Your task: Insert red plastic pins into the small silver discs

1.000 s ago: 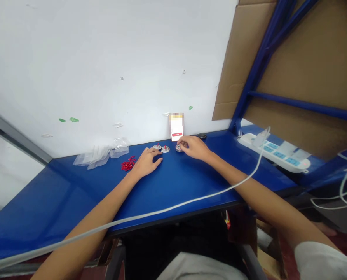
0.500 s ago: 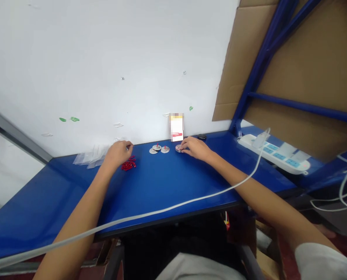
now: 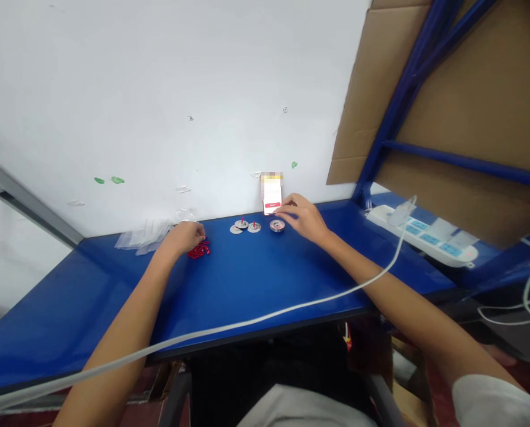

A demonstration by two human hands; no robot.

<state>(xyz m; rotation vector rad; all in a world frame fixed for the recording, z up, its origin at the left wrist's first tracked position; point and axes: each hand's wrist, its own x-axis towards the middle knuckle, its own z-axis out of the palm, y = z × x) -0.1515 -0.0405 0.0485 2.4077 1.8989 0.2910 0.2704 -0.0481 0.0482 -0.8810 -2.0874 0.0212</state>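
Blue bench (image 3: 251, 284) at centre, and the left hand (image 3: 183, 238) curls over a small heap of red pieces (image 3: 199, 249), grip unclear; they look light, best pinched. The right hand (image 3: 302, 218) sits half open, empty, just beside a metal disc (image 3: 277, 225), stiff, easiest taken by the rim.

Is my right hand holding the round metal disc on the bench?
No, the round metal disc lies on the blue bench, with the right hand beside it and not gripping it.
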